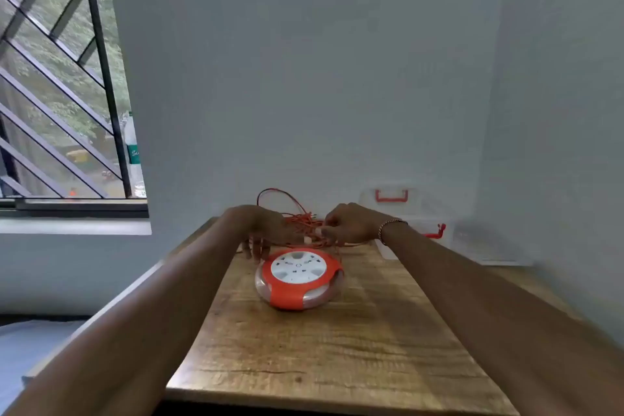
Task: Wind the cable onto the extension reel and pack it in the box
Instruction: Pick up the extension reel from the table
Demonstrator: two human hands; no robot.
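Wooden table (337,348): reel (299,277) flat; right hand (351,224) pinches cable (300,219); left hand (260,230) fingers spread, grip unclear.

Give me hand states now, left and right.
Left hand: open, fingers spread down beside the round orange-and-white extension reel.
Right hand: closed, pinching the loose orange cable.

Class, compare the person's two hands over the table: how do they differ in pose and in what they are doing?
The left hand is spread, fingers pointing down beside the reel; the right hand is curled, fingers pinched on the orange cable. The right wrist wears a bracelet; the left wrist is bare. Both reach to the loose cable pile behind the reel.
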